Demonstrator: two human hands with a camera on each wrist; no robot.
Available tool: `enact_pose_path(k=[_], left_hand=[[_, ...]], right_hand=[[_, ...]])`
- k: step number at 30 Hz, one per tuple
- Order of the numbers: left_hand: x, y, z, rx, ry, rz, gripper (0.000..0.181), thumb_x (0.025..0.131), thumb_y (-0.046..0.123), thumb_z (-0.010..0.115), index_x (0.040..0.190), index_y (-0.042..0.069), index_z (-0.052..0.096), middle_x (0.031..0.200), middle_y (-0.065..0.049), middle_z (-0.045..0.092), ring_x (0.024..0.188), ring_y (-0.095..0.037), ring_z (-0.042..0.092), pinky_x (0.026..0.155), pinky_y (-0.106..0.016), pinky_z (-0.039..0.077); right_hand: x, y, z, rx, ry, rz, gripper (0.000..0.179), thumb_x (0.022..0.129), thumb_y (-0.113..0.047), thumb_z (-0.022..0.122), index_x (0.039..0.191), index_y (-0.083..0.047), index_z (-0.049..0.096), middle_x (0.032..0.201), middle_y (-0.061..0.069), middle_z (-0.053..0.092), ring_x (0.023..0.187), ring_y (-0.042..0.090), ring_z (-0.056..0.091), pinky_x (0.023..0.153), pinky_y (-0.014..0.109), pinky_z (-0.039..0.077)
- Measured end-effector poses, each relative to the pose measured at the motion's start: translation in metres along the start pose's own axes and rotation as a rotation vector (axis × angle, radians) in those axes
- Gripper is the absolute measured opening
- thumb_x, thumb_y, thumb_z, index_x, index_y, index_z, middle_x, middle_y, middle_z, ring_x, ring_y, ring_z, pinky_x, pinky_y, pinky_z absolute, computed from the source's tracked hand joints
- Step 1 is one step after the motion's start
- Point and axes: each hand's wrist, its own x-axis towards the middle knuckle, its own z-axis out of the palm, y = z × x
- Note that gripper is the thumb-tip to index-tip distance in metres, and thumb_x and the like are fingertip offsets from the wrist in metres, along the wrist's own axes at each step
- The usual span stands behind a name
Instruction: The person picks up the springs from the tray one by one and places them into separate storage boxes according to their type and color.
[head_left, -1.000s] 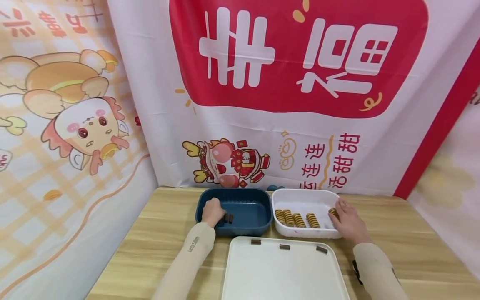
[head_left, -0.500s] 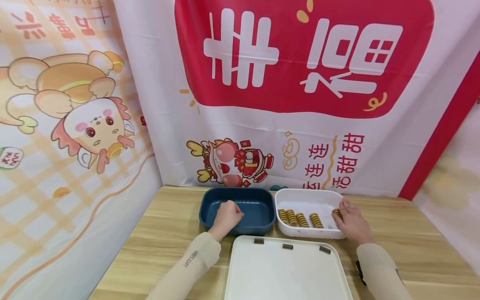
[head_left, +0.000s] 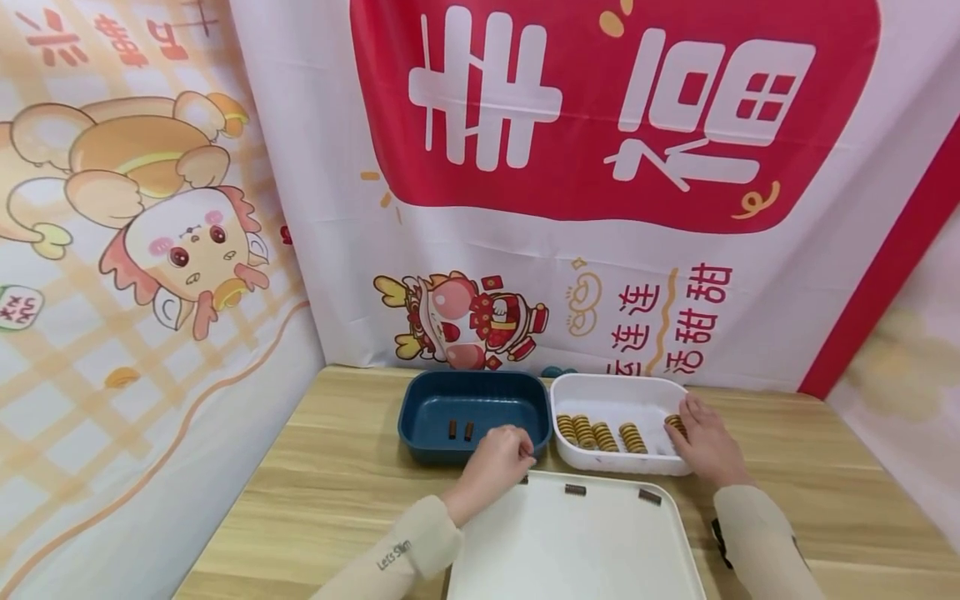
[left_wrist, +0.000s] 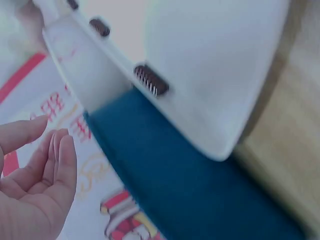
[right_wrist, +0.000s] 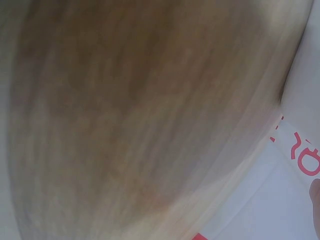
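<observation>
My left hand (head_left: 495,462) is over the front right rim of the blue bin (head_left: 427,454), at the tray's back edge. In the left wrist view, its fingers (left_wrist: 66,162) are loosely bent, with a gap to the thumb and nothing seen between. Two small brown coil springs (head_left: 468,431) stand in the blue bin. More brown springs (head_left: 575,490) lie along the back edge of the white tray (head_left: 577,550); the hand partly covers the left one. My right hand (head_left: 708,442) rests on the right rim of the white bin (head_left: 607,392), thumb beside a yellow spring (head_left: 677,424).
Several larger yellow springs (head_left: 632,437) lean inside the white bin, mostly at its left. The two bins stand side by side behind the tray on a wooden table (head_left: 322,467). A printed cloth (head_left: 480,242) hangs directly behind them, with another at the left.
My left hand has risen from inside the blue bin and moved right, uncovering two brown springs there. It now hangs near the tray's back edge. My right hand has stayed on the white bin.
</observation>
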Motion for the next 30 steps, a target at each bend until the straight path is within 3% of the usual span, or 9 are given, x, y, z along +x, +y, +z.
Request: enact_pose_path(k=[3,8,12,21,30], left_hand=[[-0.004,-0.001,0.012,0.113,-0.064,0.062,0.003,0.081,0.004,0.073,0.084,0.005,0.071,0.075,0.002,0.058,0.068,-0.007,0.052,0.062,-0.017,0.047],[-0.008,-0.007,0.030,0.420,-0.104,0.203,0.005,0.081,0.002,0.070,0.080,0.007,0.070,0.073,0.000,0.057,0.065,-0.010,0.056,0.059,-0.020,0.048],[-0.008,-0.010,0.037,0.564,-0.106,0.211,0.012,0.085,0.000,0.064,0.081,0.009,0.071,0.075,-0.002,0.058,0.067,-0.013,0.058,0.057,-0.026,0.050],[-0.010,-0.014,0.047,0.666,-0.066,0.212,0.014,0.081,0.000,0.064,0.077,0.012,0.070,0.072,-0.002,0.056,0.067,-0.016,0.058,0.053,-0.029,0.051],[-0.007,-0.012,0.050,0.693,-0.092,0.206,0.010,0.085,0.002,0.065,0.083,0.010,0.071,0.076,-0.003,0.056,0.070,-0.015,0.056,0.055,-0.028,0.052]], right_hand=[[0.001,0.000,0.000,-0.005,0.004,-0.004,0.067,0.099,-0.034,0.045,0.138,0.020,0.029,0.146,0.036,0.022,0.135,0.050,0.021,0.108,0.057,0.017],[0.000,-0.001,0.000,-0.003,0.001,-0.005,0.069,0.100,-0.035,0.044,0.137,0.020,0.030,0.146,0.036,0.022,0.135,0.050,0.020,0.108,0.057,0.017],[0.000,-0.001,-0.001,-0.006,0.001,-0.002,0.070,0.100,-0.037,0.043,0.137,0.020,0.029,0.146,0.036,0.022,0.135,0.050,0.020,0.109,0.057,0.016],[0.001,0.000,-0.001,-0.004,0.009,-0.002,0.067,0.099,-0.033,0.045,0.137,0.020,0.030,0.146,0.036,0.022,0.135,0.050,0.021,0.109,0.057,0.016],[0.001,0.000,0.000,-0.004,-0.003,0.007,0.069,0.100,-0.036,0.044,0.138,0.019,0.029,0.147,0.036,0.022,0.135,0.049,0.020,0.109,0.057,0.016]])
